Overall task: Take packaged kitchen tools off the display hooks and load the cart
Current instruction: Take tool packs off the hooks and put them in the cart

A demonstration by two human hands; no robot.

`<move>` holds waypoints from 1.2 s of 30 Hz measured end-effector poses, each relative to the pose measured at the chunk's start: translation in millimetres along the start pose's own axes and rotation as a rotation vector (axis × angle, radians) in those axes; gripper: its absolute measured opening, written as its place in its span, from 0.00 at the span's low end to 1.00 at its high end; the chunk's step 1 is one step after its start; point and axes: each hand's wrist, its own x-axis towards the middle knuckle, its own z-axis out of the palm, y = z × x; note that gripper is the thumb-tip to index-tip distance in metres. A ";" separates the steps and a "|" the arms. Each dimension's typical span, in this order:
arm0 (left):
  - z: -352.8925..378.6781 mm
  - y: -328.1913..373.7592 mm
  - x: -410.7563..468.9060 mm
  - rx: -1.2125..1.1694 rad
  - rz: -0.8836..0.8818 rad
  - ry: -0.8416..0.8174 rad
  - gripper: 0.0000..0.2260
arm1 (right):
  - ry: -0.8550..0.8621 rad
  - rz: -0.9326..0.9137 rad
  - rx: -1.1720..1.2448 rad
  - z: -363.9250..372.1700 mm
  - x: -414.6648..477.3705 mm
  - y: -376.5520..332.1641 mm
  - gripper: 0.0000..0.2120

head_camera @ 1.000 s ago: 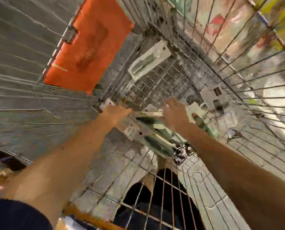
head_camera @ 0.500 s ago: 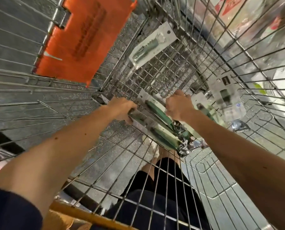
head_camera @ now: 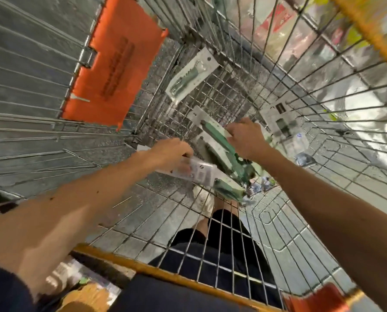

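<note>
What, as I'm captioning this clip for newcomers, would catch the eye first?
The bright orange flap on the upper-left wall of the wire cart stands out first. At centre, the left hand and right hand grip a bundle of green-handled packaged tools inside it; a single pack lies alone beyond them.

Green-handled tools [head_camera: 219,140] on white cards, orange flap [head_camera: 113,61], silver cart [head_camera: 222,102]

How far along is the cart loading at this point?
Done: one green-handled pack already lies at the cart's far end, a white-carded pack by its right wall. In hand: left hand and right hand grip a bunch of packs low inside it, not yet released. Left: the hooks are out of view, so unknown.
</note>
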 end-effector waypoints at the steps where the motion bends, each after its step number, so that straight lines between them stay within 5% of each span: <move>1: -3.1 5.1 -4.6 -0.002 0.015 -0.005 0.12 | 0.045 0.010 0.057 -2.5 -4.7 -0.6 0.11; 5: -24.6 15.0 -25.2 -0.114 0.069 0.051 0.05 | 0.181 0.032 0.219 -15.5 -27.1 -7.3 0.13; 22: -90.1 -17.8 -113.1 -0.607 -0.007 0.494 0.12 | 0.330 0.292 1.159 -18.7 -99.5 -57.9 0.06; 24: -102.2 -14.6 -123.0 -0.702 0.027 0.520 0.09 | 0.313 0.291 1.185 -26.8 -108.0 -67.5 0.05; 27: -123.0 -9.5 -148.3 -0.745 0.065 0.567 0.10 | 0.347 0.287 1.167 -41.0 -116.8 -78.7 0.16; 33: -167.0 11.2 -223.6 -0.868 0.190 0.427 0.08 | 0.424 0.080 1.277 -102.7 -172.7 -118.9 0.19; 36: -178.2 28.4 -267.0 -0.812 0.299 0.423 0.05 | 0.512 0.023 1.256 -133.9 -205.2 -141.2 0.11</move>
